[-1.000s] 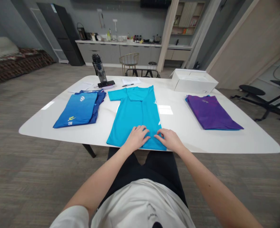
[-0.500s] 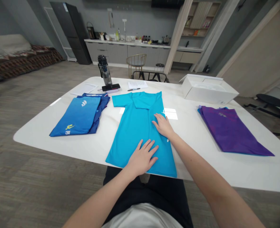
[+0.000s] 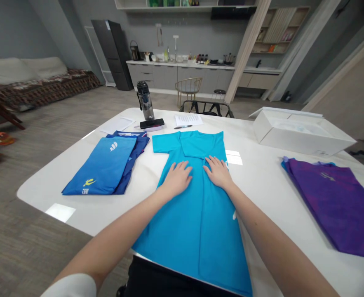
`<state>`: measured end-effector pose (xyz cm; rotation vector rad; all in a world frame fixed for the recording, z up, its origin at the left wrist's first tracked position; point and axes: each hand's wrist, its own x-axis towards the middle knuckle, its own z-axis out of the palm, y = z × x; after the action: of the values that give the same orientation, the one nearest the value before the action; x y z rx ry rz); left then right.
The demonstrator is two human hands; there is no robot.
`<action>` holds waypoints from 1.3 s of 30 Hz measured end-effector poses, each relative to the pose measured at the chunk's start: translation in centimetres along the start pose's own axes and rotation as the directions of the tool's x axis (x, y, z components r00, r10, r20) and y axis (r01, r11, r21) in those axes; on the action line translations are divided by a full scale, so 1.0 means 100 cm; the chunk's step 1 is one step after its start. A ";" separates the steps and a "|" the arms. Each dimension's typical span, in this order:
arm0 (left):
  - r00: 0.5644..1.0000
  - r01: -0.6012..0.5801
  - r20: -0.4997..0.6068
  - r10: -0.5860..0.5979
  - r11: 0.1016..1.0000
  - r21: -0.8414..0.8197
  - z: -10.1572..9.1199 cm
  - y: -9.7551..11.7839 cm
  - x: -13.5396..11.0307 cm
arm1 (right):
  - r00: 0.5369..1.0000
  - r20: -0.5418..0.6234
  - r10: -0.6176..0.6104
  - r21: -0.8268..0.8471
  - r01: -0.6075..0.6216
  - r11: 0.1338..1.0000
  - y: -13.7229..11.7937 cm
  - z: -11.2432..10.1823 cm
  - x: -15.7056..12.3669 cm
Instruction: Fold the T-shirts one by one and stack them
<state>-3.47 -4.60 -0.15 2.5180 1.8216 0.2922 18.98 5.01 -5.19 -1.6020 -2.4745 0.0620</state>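
Observation:
A turquoise short-sleeved shirt lies on the white table before me, its right side folded inward and one sleeve sticking out to the left. My left hand rests flat on the shirt's left upper part, fingers spread. Over the folded right side lies my right hand, fingers also spread, just below the collar area. Neither hand grips the cloth. White print shows at the shirt's right edge, partly covered by my right hand and forearm.
Folded blue shirts lie to the left, and folded purple shirts to the right. Behind them are an open white box, a water bottle, a phone, a pen and printed paper.
My left hand has slid up the shirt, away from its bottom edge toward the left upper part. My right hand stays near the collar. The camera view has shifted.

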 end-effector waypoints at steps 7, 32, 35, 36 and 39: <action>0.921 0.384 -0.136 -0.365 0.911 0.149 0.010 -0.119 0.093 | 1.000 -0.005 0.014 0.001 -0.014 1.000 -0.004 -0.007 0.006; 0.868 0.495 -0.143 -0.476 0.852 0.170 0.001 -0.205 0.141 | 0.999 0.000 0.051 0.155 -0.050 0.987 -0.088 0.027 0.262; 0.851 0.518 -0.090 -0.517 0.855 -0.008 -0.013 -0.202 0.137 | 0.999 0.049 0.004 0.167 -0.013 0.986 -0.087 0.029 0.275; 0.847 0.520 -0.062 -0.528 0.847 -0.114 -0.020 -0.200 0.135 | 0.999 0.048 -0.017 0.185 0.008 0.983 -0.085 0.029 0.278; 0.835 0.489 0.029 -0.550 0.716 -0.499 -0.041 -0.191 0.134 | 0.997 0.000 -0.080 0.271 0.077 0.959 -0.073 0.024 0.283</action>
<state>-18.06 13.73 3.32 1.6000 2.0740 0.7798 0.72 27.83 -2.65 -1.3919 -2.4094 0.3817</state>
